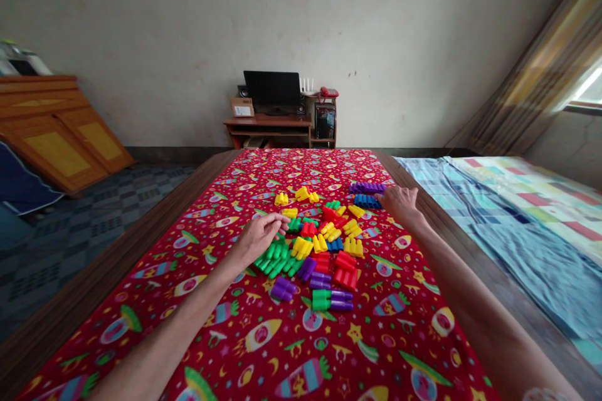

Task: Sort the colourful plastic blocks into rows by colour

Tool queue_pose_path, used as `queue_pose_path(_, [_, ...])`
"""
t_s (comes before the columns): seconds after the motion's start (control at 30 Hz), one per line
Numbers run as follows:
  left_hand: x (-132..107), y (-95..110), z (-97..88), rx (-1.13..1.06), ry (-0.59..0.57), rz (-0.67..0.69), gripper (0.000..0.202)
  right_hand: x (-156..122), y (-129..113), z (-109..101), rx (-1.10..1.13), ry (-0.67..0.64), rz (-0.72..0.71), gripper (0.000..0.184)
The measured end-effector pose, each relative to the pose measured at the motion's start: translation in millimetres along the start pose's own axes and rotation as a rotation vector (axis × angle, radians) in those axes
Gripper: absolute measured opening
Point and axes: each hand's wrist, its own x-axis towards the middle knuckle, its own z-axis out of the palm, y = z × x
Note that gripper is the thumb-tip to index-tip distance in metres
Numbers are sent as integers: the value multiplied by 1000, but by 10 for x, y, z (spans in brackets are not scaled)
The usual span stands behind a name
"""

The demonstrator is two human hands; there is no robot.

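Observation:
Plastic building blocks with rounded tube shapes lie in a loose pile on the table. My left hand [263, 235] reaches in from the left, its bent fingers close together beside green blocks [296, 224]; whether anything is pinched there is hidden. Below it sits a cluster of green blocks [275, 258]. At the back right, my right hand [399, 202] has its fingers curled at the right end of a row of blue blocks [365, 202]. Just behind that runs a row of purple blocks [365, 188]. Yellow blocks [303, 248], red blocks [347, 270] and purple blocks [283, 289] fill the middle.
A red patterned cloth [263, 363] covers the wooden table [192, 178]. A bed with a blue sheet [508, 244] adjoins on the right. Beyond the far end stands a desk [268, 122] with a monitor [273, 89]. An orange cabinet [70, 138] is at the left.

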Motion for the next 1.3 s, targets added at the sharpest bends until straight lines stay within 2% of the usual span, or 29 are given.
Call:
queue_pose_path(0.1, [3, 0, -2, -6, 9, 10, 32, -26, 28, -62, 26, 108, 177, 44])
queue_pose_path(0.23, [7, 23, -13, -4, 6, 14, 34, -86, 87, -233, 105, 229, 238, 45])
queue_pose_path(0.3, [12, 25, -31, 0, 6, 9, 35, -142, 48, -331, 171, 290, 204, 44])
queue_pose_path(0.4, [25, 2, -68, 31, 14, 5, 37, -271, -179, -435, 295, 346, -57, 39])
queue_pose_path(0.47, [34, -23, -92, 78, 20, 14, 38, -370, -424, -458, 365, 316, -293, 35])
queue_pose_path(0.53, [37, -35, -108, 148, 14, 46, 37, -461, -682, -445, 381, 232, -468, 29])
queue_pose_path(0.6, [30, -24, -108, 238, 1, 118, 35, -531, -891, -404, 311, 111, -550, 25])
queue_pose_path(0.67, [11, 3, -85, 327, -33, 216, 32, -576, -1008, -341, 184, -2, -564, 22])
queue_pose_path(0.77, [-31, 28, 3, 416, -114, 343, 26, -606, -1018, -233, 67, -114, -556, 23])
queue_pose_path(0.9, [-84, -34, 160, 497, -207, 446, 22, -642, -937, -133, 119, -179, -598, 31])
queue_pose_path(1.0, [-88, -100, 206, 562, -185, 415, 20, -697, -958, -101, 110, -193, -615, 37])
queue_pose_path(1.17, [-43, -150, 131, 641, -138, 350, 23, -725, -1006, -99, 97, -174, -627, 35])
queue_pose_path(1.3, [-36, -183, 102, 627, -132, 361, 27, -619, -785, -227, 224, -117, -646, 38])
